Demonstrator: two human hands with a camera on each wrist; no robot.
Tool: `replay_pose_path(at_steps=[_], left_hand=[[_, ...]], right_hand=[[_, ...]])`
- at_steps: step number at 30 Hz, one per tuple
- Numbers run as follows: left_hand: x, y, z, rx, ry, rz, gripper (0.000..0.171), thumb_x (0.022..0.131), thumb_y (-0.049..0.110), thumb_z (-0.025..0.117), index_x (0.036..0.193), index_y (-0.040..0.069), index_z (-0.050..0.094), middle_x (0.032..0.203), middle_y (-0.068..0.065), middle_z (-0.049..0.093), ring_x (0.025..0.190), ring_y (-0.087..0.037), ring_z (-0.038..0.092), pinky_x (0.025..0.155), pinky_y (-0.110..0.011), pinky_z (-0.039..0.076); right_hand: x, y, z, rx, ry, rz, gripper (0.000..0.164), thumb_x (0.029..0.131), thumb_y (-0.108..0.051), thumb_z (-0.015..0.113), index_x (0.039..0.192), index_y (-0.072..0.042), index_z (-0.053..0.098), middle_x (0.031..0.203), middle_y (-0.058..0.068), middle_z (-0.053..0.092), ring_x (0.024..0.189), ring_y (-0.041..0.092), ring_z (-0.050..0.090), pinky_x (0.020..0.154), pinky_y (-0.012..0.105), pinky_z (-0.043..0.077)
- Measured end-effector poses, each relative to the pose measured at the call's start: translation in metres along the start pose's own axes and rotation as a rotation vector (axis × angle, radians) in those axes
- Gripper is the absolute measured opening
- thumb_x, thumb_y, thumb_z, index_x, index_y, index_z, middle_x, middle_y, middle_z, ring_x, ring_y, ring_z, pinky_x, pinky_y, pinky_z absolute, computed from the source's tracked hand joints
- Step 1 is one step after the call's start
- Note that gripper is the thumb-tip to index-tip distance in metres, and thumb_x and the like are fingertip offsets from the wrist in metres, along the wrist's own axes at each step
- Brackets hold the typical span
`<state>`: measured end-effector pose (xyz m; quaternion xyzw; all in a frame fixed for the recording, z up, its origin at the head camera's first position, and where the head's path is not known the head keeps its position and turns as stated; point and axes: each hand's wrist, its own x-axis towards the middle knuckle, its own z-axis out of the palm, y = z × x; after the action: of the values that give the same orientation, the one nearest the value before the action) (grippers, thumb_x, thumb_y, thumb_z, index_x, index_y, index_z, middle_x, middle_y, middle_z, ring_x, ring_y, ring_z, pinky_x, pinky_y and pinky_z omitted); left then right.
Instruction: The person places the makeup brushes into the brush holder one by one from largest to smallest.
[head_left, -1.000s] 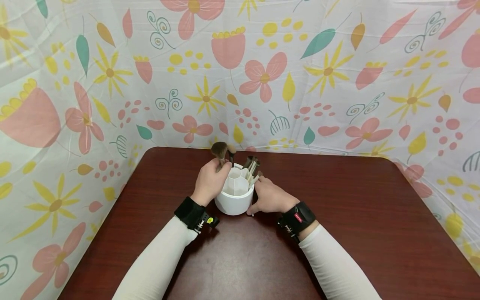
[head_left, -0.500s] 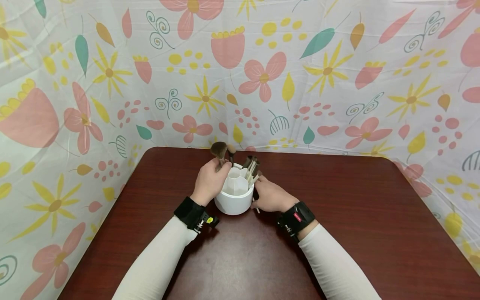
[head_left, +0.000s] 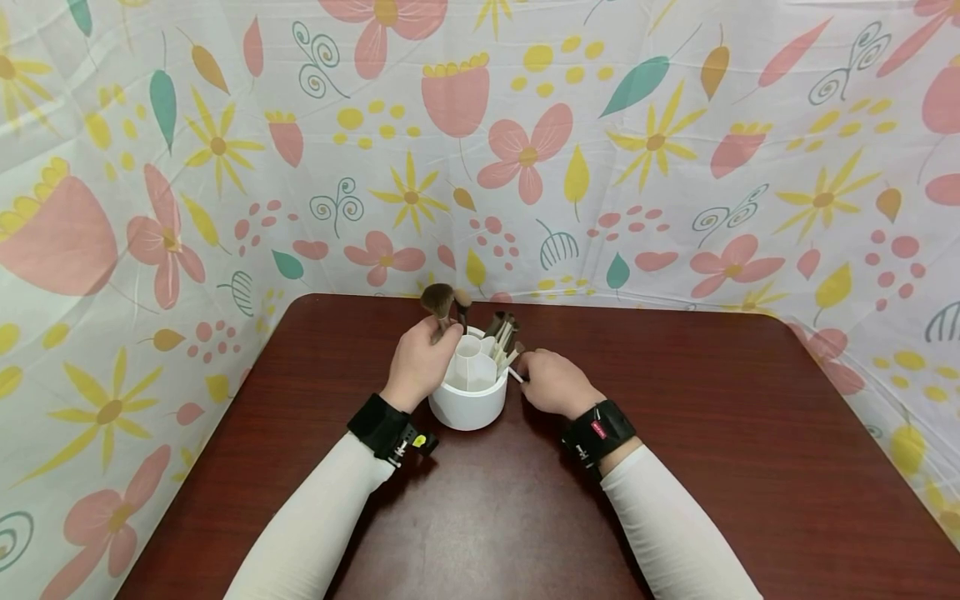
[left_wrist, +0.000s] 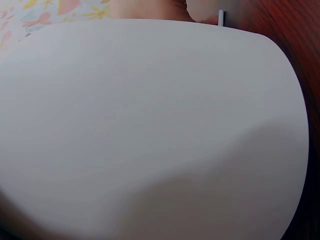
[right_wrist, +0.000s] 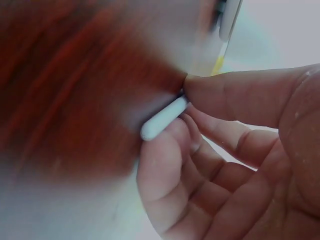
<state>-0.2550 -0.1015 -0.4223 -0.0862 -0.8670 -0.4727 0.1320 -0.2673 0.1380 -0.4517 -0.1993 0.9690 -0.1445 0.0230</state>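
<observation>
A round white makeup brush holder with inner dividers stands on the table, holding several makeup brushes. At its left side, my left hand grips the holder near the rim, its fingers partly hidden. Two dark brushes, one with a large fluffy head, rise just beyond that hand. In the left wrist view, the white wall of the holder fills most of the picture. Right of the holder, my right hand pinches a thin white stick with a rounded end; no bristles show on it.
The dark red-brown table has rounded far corners. A white cloth printed with flowers and leaves hangs behind it and along the left side.
My right hand has risen from the holder's lower right side and shifted slightly right, carrying the thin white stick up off the table area. The left hand and the holder stay put.
</observation>
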Motion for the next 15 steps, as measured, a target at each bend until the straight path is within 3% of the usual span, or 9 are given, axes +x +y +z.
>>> replay_pose_path(at_steps=[6,15], left_hand=[[-0.0002,0.0002,-0.0003,-0.01,0.002,0.004,0.032,0.1,0.05,0.049,0.088,0.021,0.057,0.076,-0.004,0.051,0.073,-0.021,0.049,0.066,-0.04,0.036],[-0.0005,-0.0004,0.0002,-0.021,-0.005,-0.002,0.034,0.1,0.051,0.048,0.086,0.02,0.055,0.072,-0.006,0.046,0.067,-0.022,0.047,0.062,-0.039,0.035]], right_hand=[[-0.0009,0.0016,-0.0018,-0.012,0.0,0.058,0.008,0.082,-0.011,0.063,0.086,-0.018,0.066,0.084,-0.002,0.059,0.074,0.016,0.055,0.062,0.036,0.047],[-0.0005,0.0016,0.0016,-0.041,0.058,0.027,0.015,0.085,-0.021,0.069,0.1,-0.019,0.07,0.089,-0.001,0.058,0.079,0.015,0.056,0.063,0.037,0.048]])
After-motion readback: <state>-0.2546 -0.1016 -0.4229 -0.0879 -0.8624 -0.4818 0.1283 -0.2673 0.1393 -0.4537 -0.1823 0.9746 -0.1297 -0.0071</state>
